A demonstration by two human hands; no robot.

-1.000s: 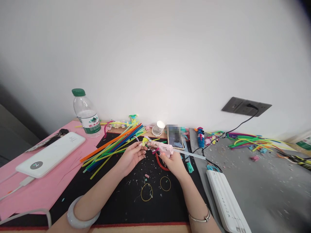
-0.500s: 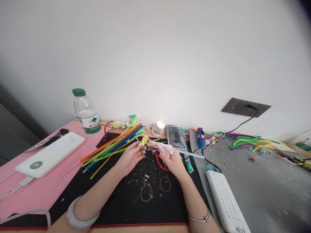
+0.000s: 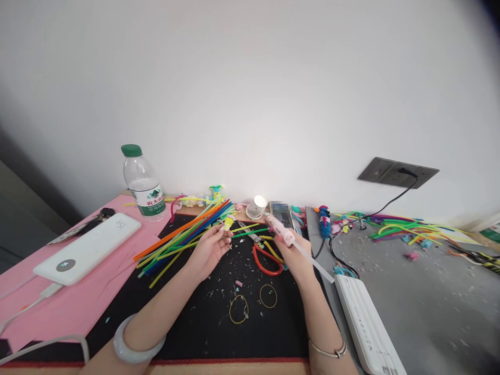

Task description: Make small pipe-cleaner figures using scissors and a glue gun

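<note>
Black mat, two hands, one glue gun

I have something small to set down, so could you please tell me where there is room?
Nearly bare: the black mat on the near side of the rubber bands; the pink sheet between the left power bank and that mat; the grey surface right of the other power bank, though speckled. Crowded: along the wall, with coloured sticks, paper cup and phone.

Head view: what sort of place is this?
Probably a small handicraft workspace: a pile of coloured pipe cleaners, scissors among scattered scraps, and what looks like a pink glue gun in the right hand.
</note>
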